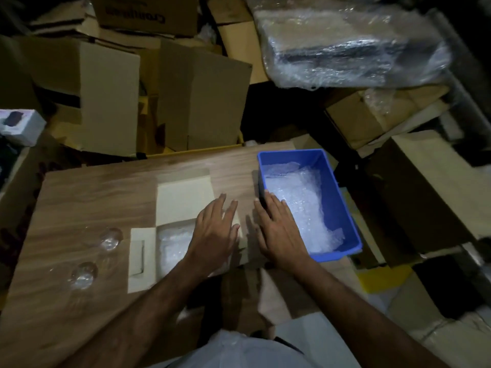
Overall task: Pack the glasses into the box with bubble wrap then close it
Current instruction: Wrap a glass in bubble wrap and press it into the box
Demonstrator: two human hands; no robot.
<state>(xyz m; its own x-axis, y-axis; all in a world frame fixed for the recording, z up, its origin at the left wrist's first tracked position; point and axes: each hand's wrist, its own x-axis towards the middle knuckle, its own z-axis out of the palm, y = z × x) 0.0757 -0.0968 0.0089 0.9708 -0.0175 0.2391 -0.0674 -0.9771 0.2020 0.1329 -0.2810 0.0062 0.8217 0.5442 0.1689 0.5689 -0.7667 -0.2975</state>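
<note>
- Glasses (97,257), two, stand near the bench's left edge, beside the open box (170,235).
- Left hand (216,231) lies flat, fingers straight, over the box.
- Right hand (279,229), fingers spread, holds nothing beside the blue bin (342,208) of bubble wrap (303,205).

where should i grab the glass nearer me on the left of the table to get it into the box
Probably from above, with fingers around the rim of the nearer glass. It seems to stand on the table, seen top-down, left of the box. It stands apart from the other glass. The left hand is closer; it is open over the box.
</note>
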